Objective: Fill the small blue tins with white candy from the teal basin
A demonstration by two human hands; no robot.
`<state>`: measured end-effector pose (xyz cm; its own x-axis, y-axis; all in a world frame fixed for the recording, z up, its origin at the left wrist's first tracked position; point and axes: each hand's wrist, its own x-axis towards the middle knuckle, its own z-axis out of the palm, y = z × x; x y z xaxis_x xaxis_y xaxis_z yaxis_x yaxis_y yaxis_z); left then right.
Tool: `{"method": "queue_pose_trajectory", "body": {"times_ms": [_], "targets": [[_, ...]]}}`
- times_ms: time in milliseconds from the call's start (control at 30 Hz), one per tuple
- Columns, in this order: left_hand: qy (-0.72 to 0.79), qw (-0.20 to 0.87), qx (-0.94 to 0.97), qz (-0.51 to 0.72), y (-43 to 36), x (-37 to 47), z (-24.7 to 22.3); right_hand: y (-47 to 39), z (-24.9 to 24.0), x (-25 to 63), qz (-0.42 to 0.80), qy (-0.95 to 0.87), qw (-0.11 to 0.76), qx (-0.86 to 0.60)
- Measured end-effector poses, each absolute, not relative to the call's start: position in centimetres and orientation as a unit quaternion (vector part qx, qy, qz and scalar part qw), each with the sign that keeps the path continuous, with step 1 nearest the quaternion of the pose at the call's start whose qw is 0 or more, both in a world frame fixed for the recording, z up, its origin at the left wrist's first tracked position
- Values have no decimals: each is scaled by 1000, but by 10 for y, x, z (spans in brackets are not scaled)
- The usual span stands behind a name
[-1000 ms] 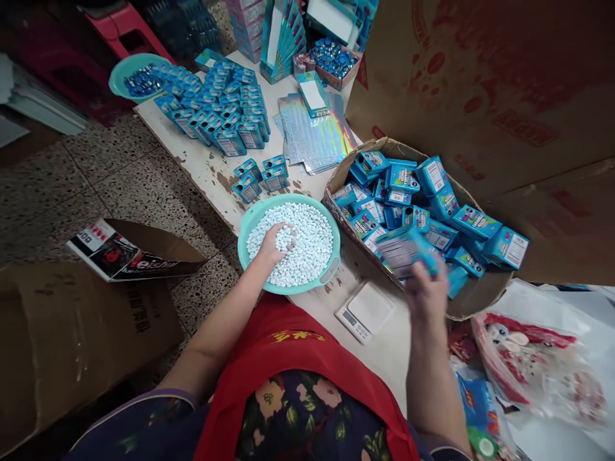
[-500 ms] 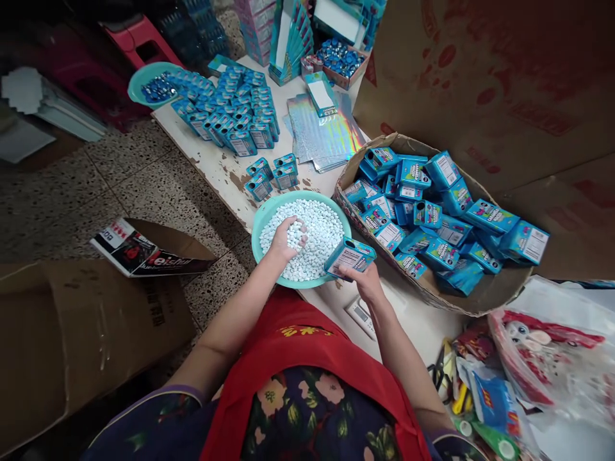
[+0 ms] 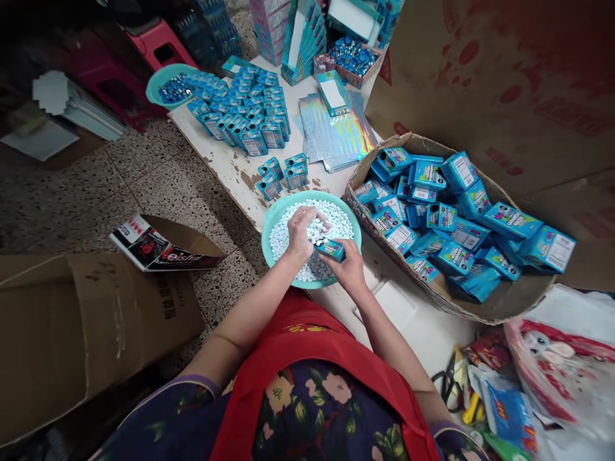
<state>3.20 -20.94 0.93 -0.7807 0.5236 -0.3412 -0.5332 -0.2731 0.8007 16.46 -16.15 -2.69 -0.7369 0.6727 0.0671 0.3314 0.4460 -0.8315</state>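
A turquoise bowl [image 3: 270, 251] full of small pale candies [image 3: 287, 229] stands at the table's edge in front of me. Above it my left hand [image 3: 302, 232] is cupped around a handful of the candies, its fingers curled. My right hand [image 3: 346, 264] grips a small blue box [image 3: 331, 250] over the bowl's right part. The left hand's candies are right at the box's top end. Behind the bowl, a few blue boxes [image 3: 282, 175] stand upright on the table.
A cardboard tray [image 3: 423, 296] heaped with blue boxes lies to the right. Many upright blue boxes [image 3: 254, 142], silvery sheets [image 3: 331, 137] and a bowl of blue caps [image 3: 152, 86] are farther back. Scissors [image 3: 451, 381] lie at the lower right, an open carton [image 3: 139, 320] at the left.
My left hand has lifted from the candies with a handful. My right hand has brought the blue box leftward over the bowl, next to it. The view has shifted slightly.
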Motion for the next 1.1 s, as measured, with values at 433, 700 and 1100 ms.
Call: {"method": "queue_pose_trajectory", "body": {"times_ms": [433, 700, 1100], "targets": [[545, 343, 15, 765, -204, 34, 7, -156, -11, 167, 419, -837, 180, -303], [554, 300, 66, 774, -203, 38, 9, -155, -10, 170, 448, -816, 184, -315], [541, 328, 61, 772, -206, 39, 9, -155, -8, 168, 452, -810, 195, -319]]}}
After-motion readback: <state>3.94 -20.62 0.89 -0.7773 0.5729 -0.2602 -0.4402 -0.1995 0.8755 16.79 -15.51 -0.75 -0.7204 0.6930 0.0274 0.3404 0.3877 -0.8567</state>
